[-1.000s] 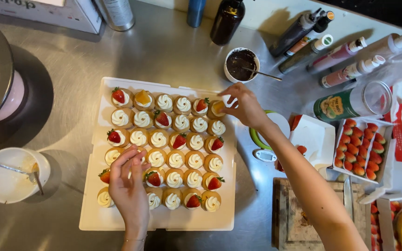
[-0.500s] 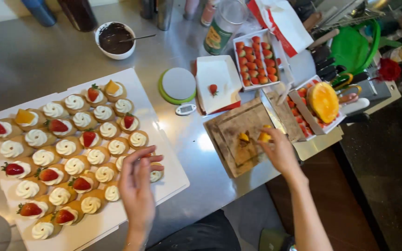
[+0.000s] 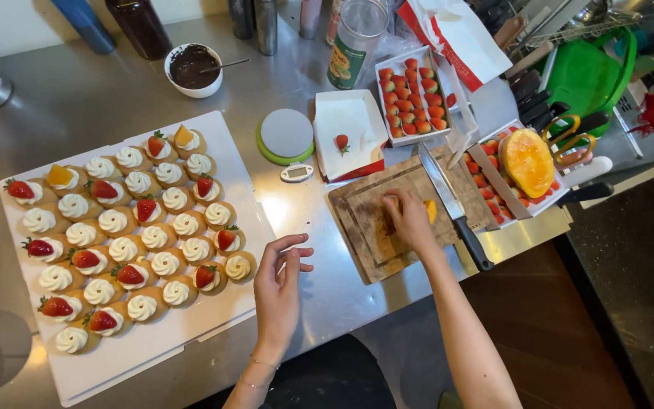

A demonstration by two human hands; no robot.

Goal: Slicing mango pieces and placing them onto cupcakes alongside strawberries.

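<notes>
Fruit pieces (image 3: pixel 430 210), small and orange-yellow, lie on the wooden cutting board (image 3: pixel 376 227), and the right hand (image 3: pixel 409 220) rests over them with fingers curled down; whether they actually pinch a piece cannot be told. A long knife (image 3: pixel 452 206) lies diagonally across the board just right of that hand, black handle toward the board's near edge. The left hand (image 3: pixel 280 288) hovers open and holds nothing, fingers spread, over bare steel counter (image 3: pixel 100 98) left of the board. Further left of the board sits a white tray (image 3: pixel 213 136) of cream-topped tartlets (image 3: pixel 126 246), several crowned with strawberry, a few with orange fruit. The open strip of steel between tray and board is the only free room; the board's near corner overhangs the counter edge. Behind the board stand a round green-and-grey scale (image 3: pixel 286 135), a white carton (image 3: pixel 351 121) holding one strawberry, and a white punnet of strawberries (image 3: pixel 412 95). Right of the board, a halved orange fruit (image 3: pixel 527 161) sits on another berry box. Far behind the board's left, a white bowl of dark sauce (image 3: pixel 194 68) holds a spoon.
</notes>
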